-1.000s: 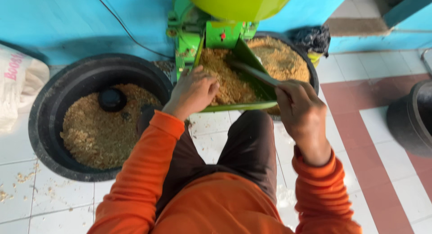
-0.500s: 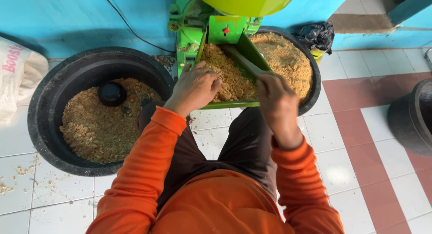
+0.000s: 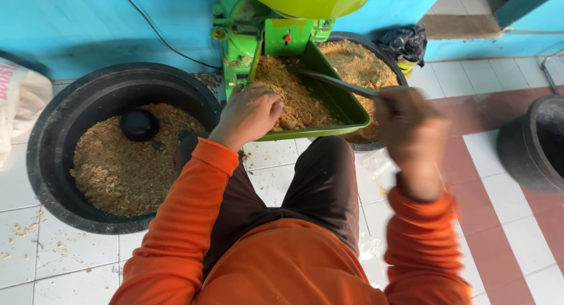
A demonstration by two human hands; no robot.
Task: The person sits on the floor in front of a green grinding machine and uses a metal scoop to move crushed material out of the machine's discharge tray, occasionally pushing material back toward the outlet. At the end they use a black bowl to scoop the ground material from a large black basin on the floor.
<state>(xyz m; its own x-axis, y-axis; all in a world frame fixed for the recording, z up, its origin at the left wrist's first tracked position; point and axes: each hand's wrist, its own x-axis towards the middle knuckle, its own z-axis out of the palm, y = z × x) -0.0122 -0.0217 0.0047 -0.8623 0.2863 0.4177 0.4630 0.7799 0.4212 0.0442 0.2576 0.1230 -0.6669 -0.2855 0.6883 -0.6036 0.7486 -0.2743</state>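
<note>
A: While the big black tub sits left of the green machine with its tan crumbly feed inside, where's the work?
B: At the green chute tray under the machine, heaped with the same feed. Step looks like raking it along the tray.
A: Hands?
B: Left hand clenched on the tray's near-left edge, knuckles against the heap. Right hand, blurred, grasping a thin metal scraper whose tip reaches toward the tray's top.
A: Next move needs?
B: Probably steadying the tray and drawing the scraper through without spilling over the rim.
</note>
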